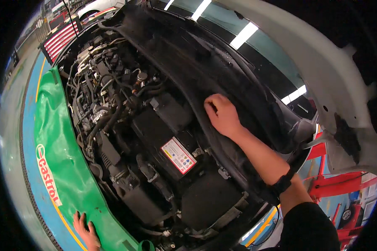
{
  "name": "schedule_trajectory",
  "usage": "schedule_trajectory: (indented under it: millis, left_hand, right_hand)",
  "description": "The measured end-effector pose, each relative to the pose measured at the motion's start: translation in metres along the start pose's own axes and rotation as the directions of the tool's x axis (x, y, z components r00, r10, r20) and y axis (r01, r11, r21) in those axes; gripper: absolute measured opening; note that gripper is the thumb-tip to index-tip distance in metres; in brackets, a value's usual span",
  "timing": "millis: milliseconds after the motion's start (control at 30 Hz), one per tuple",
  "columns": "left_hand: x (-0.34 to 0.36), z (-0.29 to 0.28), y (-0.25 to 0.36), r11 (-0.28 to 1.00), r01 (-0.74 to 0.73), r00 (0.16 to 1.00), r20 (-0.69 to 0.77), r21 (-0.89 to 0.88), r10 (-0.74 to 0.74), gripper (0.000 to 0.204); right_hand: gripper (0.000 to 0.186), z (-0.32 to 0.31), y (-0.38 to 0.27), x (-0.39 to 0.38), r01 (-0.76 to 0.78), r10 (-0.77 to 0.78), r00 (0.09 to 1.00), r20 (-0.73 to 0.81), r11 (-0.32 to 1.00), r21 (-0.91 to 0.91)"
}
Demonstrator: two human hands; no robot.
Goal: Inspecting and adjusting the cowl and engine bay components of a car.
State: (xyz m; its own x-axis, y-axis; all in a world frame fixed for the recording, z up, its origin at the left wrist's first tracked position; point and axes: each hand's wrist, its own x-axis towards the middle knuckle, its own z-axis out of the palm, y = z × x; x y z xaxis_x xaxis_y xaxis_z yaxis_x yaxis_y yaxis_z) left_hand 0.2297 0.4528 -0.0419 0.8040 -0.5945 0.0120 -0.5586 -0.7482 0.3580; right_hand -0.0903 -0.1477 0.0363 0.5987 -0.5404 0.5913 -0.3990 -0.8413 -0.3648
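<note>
The engine bay [113, 100] is bordered at the upper right by the raised hood [314, 54], along its right by a long black cowl panel [192, 75], and along its left by a green cover [67, 163]. Open room is left above the engine, between panel and cover. The panel is seen as dull black and gently curved, rimmed toward the engine by a dark strip. Over its edge the right hand [224, 115] is held half curled; whether anything is gripped cannot be told. The left hand [87, 233] is spread against the cover, nothing grasped.
</note>
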Motion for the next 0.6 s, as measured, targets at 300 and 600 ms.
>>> schedule_trajectory:
  millis: [300,600]
  left_hand:
    - [0.008,-0.015,0.01,0.973,-0.12,0.991,0.086,0.195,0.105,0.045]
    - [0.01,-0.008,0.008,0.974,-0.198,0.979,0.069,0.105,0.192,0.05]
  right_hand:
    - [0.049,-0.01,0.002,0.01,0.068,0.037,0.949,0.314,0.946,-0.316]
    - [0.049,-0.008,0.014,0.01,0.016,0.04,0.955,0.295,0.983,-0.185]
